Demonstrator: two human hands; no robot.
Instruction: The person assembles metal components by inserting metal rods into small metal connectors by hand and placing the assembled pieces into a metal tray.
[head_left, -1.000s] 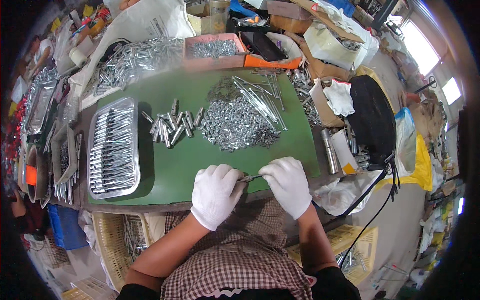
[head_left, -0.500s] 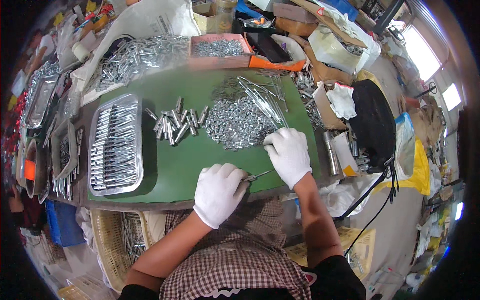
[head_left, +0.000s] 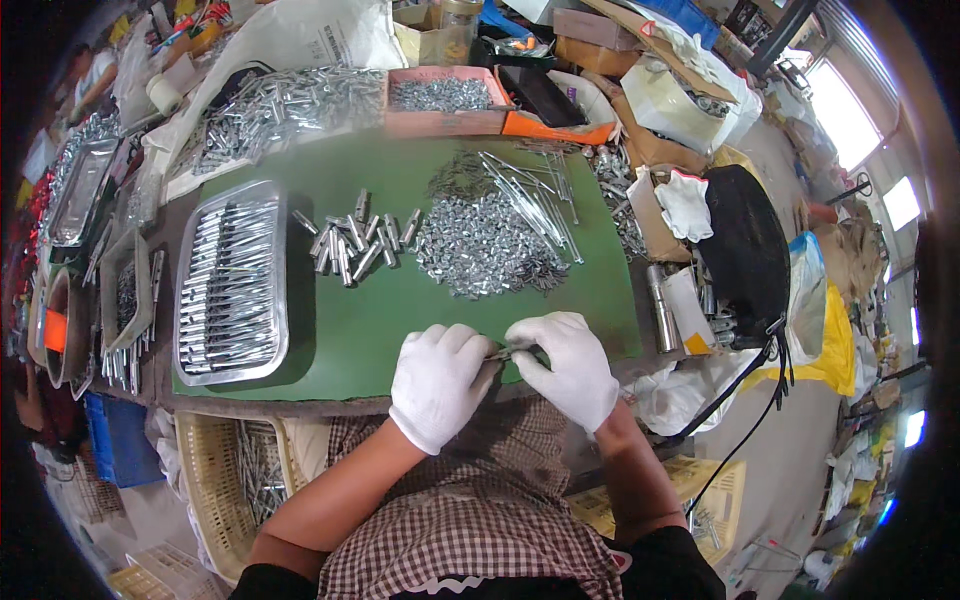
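Note:
My left hand [head_left: 437, 388] wears a white glove and is closed round a thin metal rod [head_left: 501, 355], most of it hidden by the gloves. My right hand [head_left: 570, 370], also gloved, pinches at the rod's right side; what lies between its fingertips is too small to make out. Both hands meet above the front edge of the green work mat [head_left: 370, 350]. Beyond them lies a heap of small shiny metal nuts [head_left: 470, 245], with long thin rods [head_left: 550, 220] at its right. Several metal sleeves [head_left: 350, 245] lie loose to the left.
A metal tray [head_left: 283, 330] of rod assemblies stands at the mat's left. Behind are a pile of metal parts [head_left: 290, 105], a pink box [head_left: 440, 122] and an orange box [head_left: 560, 131]. A black bag [head_left: 745, 250] hangs at the right. Yellow crates [head_left: 205, 470] stand below.
My right hand has come from the nut heap back toward me, and its fingers now meet the rod at my left hand. The left hand has barely moved.

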